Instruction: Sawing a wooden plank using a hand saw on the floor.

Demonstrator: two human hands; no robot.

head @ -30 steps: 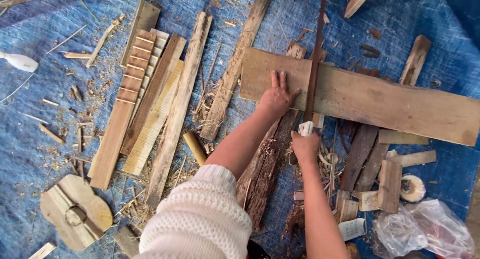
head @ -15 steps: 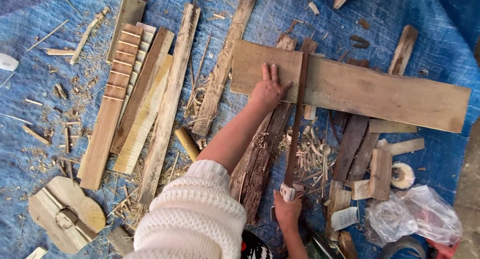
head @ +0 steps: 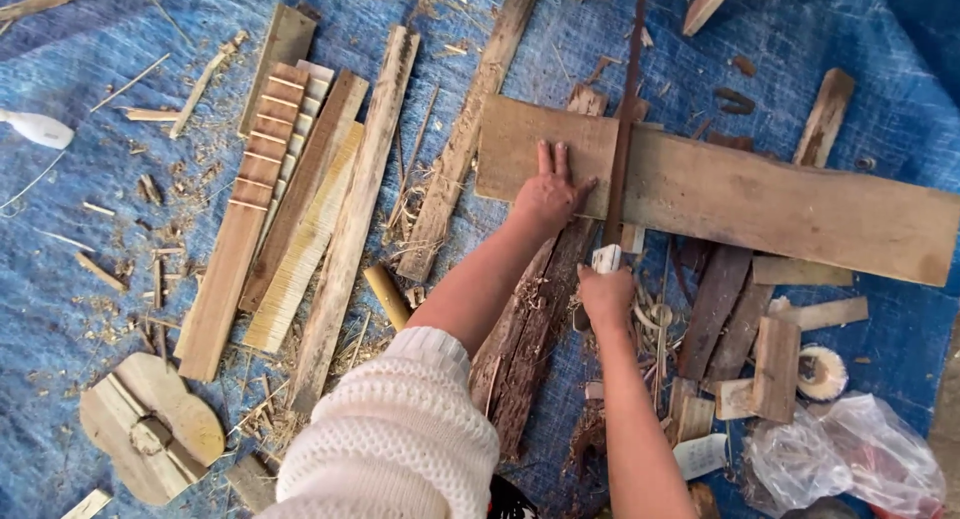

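On the far left, a blue woven tarp (head: 60,309) is spread as a ground sheet, littered with pale shavings and splinters. A guitar-shaped wooden body (head: 150,429) lies near, flat and unfinished. Further right, long rough slats are laid side by side, among them a fretted neck piece (head: 262,149) with light crossbars, smooth against the coarse boards around it. A short bamboo tube (head: 386,296) rests beside them.

At centre, a wide plank (head: 760,199) is laid crosswise over dark, splintery offcuts, so that it is raised off the tarp. It is pressed down by the left hand (head: 548,194), spread flat with fingers extended, gripping nothing, apparently to steady it. A long, narrow dark saw blade (head: 622,129) is set across the plank just right of that hand. Its pale handle is held in the right hand (head: 605,291), closed tight around it. To the right, small blocks and a crumpled clear plastic bag (head: 850,454) are scattered.
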